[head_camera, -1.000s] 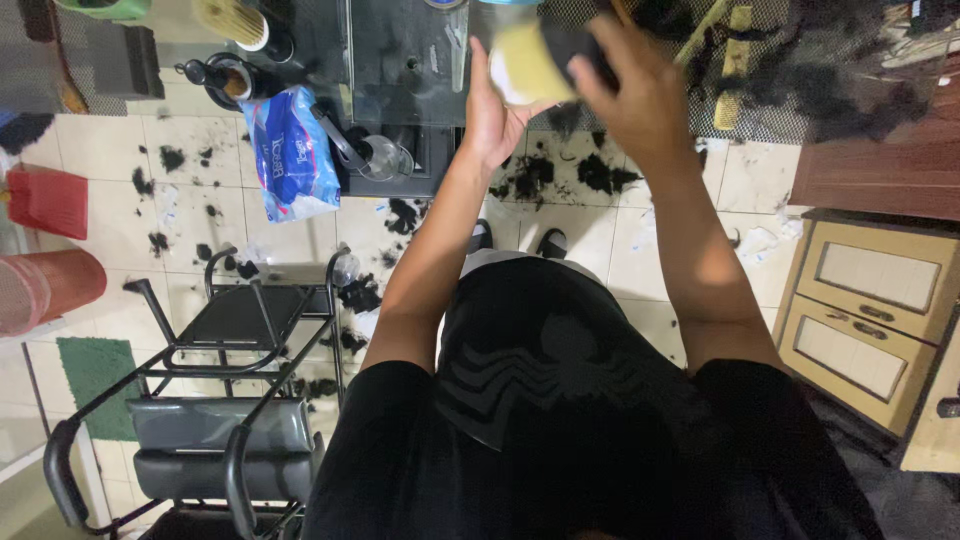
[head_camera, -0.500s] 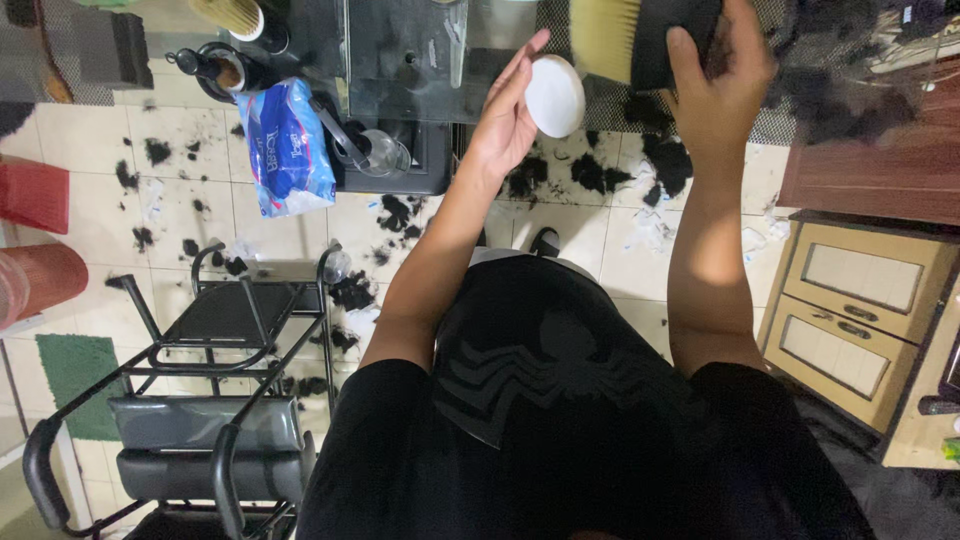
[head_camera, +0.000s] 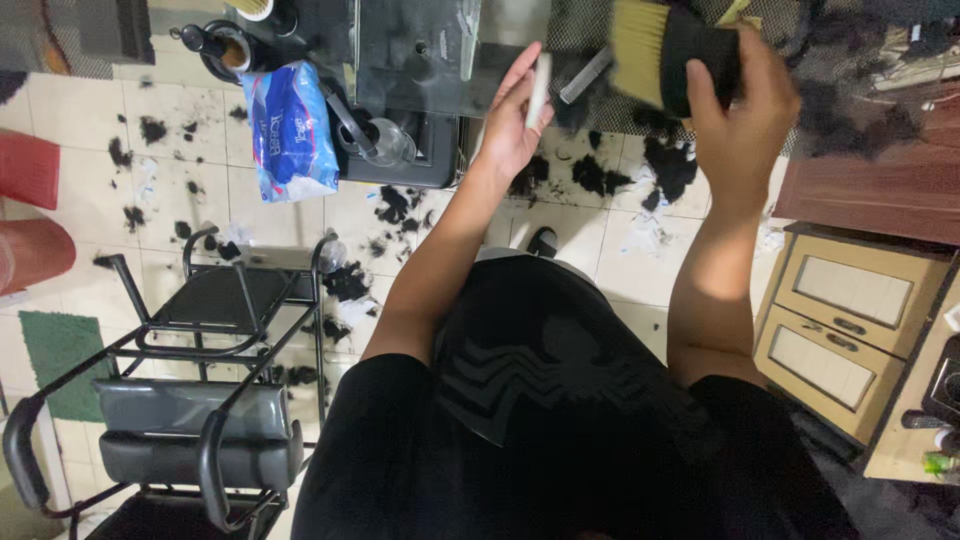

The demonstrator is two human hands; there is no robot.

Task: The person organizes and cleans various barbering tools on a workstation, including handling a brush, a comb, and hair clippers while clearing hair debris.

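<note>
My left hand (head_camera: 510,125) is raised over a glass tabletop (head_camera: 440,45) and holds a thin white round lid (head_camera: 540,88), seen edge-on between fingers and thumb. To its right, my right hand (head_camera: 745,125) grips the black handle of a duster brush (head_camera: 665,50) with pale yellow bristles that point left. The two hands are apart, with the brush a little higher than the lid. Below them my black shirt fills the bottom of the view.
Dark hair clippings (head_camera: 600,175) lie scattered on the white tile floor. A blue tissue pack (head_camera: 290,130) hangs at the table edge. A black metal trolley (head_camera: 200,340) stands at left, a beige drawer cabinet (head_camera: 850,330) at right, red stools (head_camera: 30,170) at far left.
The white lid has turned from face-on to edge-on in my left hand. My right hand and the brush have shifted right, away from the left hand.
</note>
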